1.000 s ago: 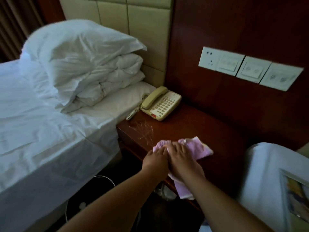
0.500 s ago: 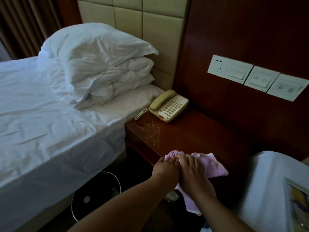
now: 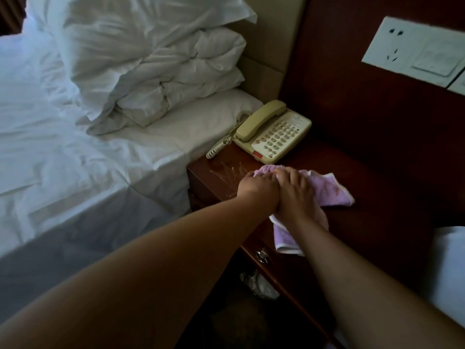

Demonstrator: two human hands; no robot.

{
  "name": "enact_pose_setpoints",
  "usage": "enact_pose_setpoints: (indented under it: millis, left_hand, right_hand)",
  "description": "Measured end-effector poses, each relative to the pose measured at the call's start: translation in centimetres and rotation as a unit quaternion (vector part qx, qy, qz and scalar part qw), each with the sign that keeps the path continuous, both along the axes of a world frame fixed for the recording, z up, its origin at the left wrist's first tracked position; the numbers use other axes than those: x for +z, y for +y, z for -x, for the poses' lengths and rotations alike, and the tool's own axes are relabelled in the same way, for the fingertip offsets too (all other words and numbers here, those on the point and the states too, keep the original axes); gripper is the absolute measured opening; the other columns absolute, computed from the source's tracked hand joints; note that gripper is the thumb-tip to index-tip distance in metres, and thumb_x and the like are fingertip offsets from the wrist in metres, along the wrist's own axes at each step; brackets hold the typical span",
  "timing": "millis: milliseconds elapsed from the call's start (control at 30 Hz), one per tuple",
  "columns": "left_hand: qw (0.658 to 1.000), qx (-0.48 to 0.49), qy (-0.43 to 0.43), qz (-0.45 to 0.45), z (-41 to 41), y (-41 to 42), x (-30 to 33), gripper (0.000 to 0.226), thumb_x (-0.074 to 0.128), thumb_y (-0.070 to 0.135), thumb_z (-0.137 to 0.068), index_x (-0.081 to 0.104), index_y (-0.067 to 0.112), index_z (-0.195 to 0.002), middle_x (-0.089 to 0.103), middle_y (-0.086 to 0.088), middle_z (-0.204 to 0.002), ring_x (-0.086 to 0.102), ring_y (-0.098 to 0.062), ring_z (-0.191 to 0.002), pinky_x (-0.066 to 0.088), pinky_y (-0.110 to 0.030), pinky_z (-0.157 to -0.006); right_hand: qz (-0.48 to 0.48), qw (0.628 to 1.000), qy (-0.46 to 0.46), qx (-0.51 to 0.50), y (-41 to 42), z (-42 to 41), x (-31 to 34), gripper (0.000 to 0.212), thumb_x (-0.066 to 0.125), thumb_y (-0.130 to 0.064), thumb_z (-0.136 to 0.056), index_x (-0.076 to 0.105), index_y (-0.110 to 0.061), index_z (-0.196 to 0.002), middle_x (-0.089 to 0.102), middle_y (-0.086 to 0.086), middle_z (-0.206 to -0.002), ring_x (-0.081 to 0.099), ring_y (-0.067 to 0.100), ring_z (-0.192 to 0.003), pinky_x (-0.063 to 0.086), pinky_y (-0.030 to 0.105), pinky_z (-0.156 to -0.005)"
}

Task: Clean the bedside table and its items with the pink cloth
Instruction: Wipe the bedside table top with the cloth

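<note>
Both hands, left hand (image 3: 256, 186) and right hand (image 3: 293, 195), press the fluffy pink cloth (image 3: 329, 191) with flattened fingers onto the dark polished wooden surface (image 3: 364, 172), just before the beige corded telephone (image 3: 273, 133).

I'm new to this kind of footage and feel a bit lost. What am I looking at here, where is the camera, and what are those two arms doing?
There is no machine here: a person wears a wide-angle camera on the head, so you look forward and down along their own bare arms. The left hand and right hand lie side by side, pressing a pink cloth onto a dark wooden bedside table; part of the cloth hangs over the front edge. Behind the cloth stands a beige telephone, its coiled cord towards the bed, where white pillows are stacked. Wall sockets sit on the panel above.
</note>
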State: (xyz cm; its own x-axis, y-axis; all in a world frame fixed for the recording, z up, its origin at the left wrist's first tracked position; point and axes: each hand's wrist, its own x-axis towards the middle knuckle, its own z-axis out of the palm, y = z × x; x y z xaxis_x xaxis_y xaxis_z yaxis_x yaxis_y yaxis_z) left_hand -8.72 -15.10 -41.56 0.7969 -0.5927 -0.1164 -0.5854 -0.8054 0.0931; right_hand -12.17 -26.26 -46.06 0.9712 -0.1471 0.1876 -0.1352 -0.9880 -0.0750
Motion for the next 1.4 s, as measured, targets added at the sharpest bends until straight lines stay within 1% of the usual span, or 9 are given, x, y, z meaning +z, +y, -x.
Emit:
enact_pose_setpoints:
  millis: [333,533,667,733,800,967,1067,1267,1400]
  left_hand:
    - [0.997,0.068,0.035,0.019,6.2,3.5,0.7,0.065,0.044,0.024,-0.103,0.017,0.011,-0.161,0.019,-0.008,-0.169,0.020,-0.023,-0.155,0.021,-0.040,-0.124]
    - [0.996,0.047,0.067,0.040,12.8,5.0,1.2,0.077,0.059,0.024,-0.097,0.018,0.016,-0.162,0.016,-0.006,-0.170,0.011,-0.022,-0.157,0.012,-0.038,-0.127]
    - [0.996,0.022,0.077,0.035,16.7,3.4,1.7,0.080,0.059,0.023,-0.097,0.014,0.015,-0.162,0.009,-0.006,-0.170,0.005,-0.022,-0.157,0.006,-0.038,-0.127]
    - [0.996,0.019,0.076,0.033,17.7,2.5,1.4,0.079,0.059,0.023,-0.098,0.014,0.015,-0.162,0.010,-0.007,-0.170,0.006,-0.023,-0.157,0.005,-0.038,-0.126]
    - [0.997,0.016,0.069,0.024,18.0,1.9,1.3,0.076,0.056,0.024,-0.099,0.015,0.014,-0.162,0.012,-0.008,-0.170,0.008,-0.024,-0.157,0.005,-0.038,-0.126]
    - [0.998,-0.007,0.060,0.017,15.7,1.8,1.2,0.068,0.051,0.024,-0.102,0.018,0.014,-0.161,0.017,-0.009,-0.169,0.013,-0.025,-0.156,0.010,-0.041,-0.127]
    - [0.999,-0.004,0.048,0.010,13.0,1.5,0.5,0.066,0.044,0.028,-0.105,0.015,0.012,-0.162,0.015,-0.010,-0.169,0.012,-0.025,-0.157,0.010,-0.041,-0.128]
    - [1.000,-0.010,0.019,0.014,4.6,2.0,0.0,0.059,0.039,0.030,-0.105,0.024,0.011,-0.159,0.025,-0.011,-0.167,0.022,-0.025,-0.154,0.019,-0.043,-0.126]
    - [1.000,-0.012,0.004,0.020,-0.2,3.3,-0.6,0.060,0.036,0.029,-0.106,0.019,0.010,-0.160,0.022,-0.008,-0.168,0.020,-0.023,-0.155,0.020,-0.042,-0.125]
  right_hand:
    - [-0.012,0.997,0.029,0.065,3.3,4.8,1.2,0.071,0.064,-0.040,-0.086,0.036,-0.025,-0.149,0.041,0.004,-0.157,0.036,0.024,-0.146,0.015,0.047,-0.127]
    - [-0.035,0.991,0.076,0.102,3.4,11.9,2.8,0.089,0.066,-0.047,-0.088,0.018,-0.023,-0.159,0.025,0.003,-0.166,0.019,0.019,-0.154,-0.005,0.039,-0.125]
    - [-0.020,0.995,0.065,0.077,1.7,16.5,2.6,0.086,0.066,-0.052,-0.083,0.032,-0.021,-0.156,0.043,0.004,-0.158,0.037,0.022,-0.147,0.013,0.042,-0.128]
    - [-0.001,0.996,0.050,0.070,0.7,17.9,2.1,0.087,0.068,-0.054,-0.078,0.040,-0.019,-0.152,0.052,0.004,-0.150,0.046,0.023,-0.141,0.015,0.040,-0.126]
    - [0.022,0.995,0.066,0.070,0.1,18.2,1.8,0.092,0.067,-0.060,-0.076,0.039,-0.018,-0.153,0.050,0.004,-0.152,0.045,0.022,-0.142,0.016,0.042,-0.126]
    - [0.052,0.996,0.066,0.043,0.4,15.8,1.0,0.098,0.081,-0.056,-0.065,0.049,-0.012,-0.146,0.059,0.011,-0.142,0.055,0.029,-0.133,0.028,0.049,-0.121]
    - [0.069,0.996,0.041,0.046,0.2,13.2,0.7,0.083,0.069,-0.052,-0.081,0.044,-0.014,-0.151,0.053,0.010,-0.149,0.047,0.026,-0.139,0.020,0.047,-0.124]
    - [0.049,0.998,0.027,0.018,1.8,4.8,0.2,0.069,0.056,-0.046,-0.088,0.038,-0.021,-0.149,0.046,0.002,-0.152,0.039,0.020,-0.142,0.018,0.046,-0.125]
    - [0.003,1.000,-0.013,0.004,3.2,-0.2,0.0,0.072,0.072,-0.034,-0.076,0.044,-0.018,-0.141,0.053,0.008,-0.140,0.048,0.026,-0.133,0.026,0.048,-0.122]
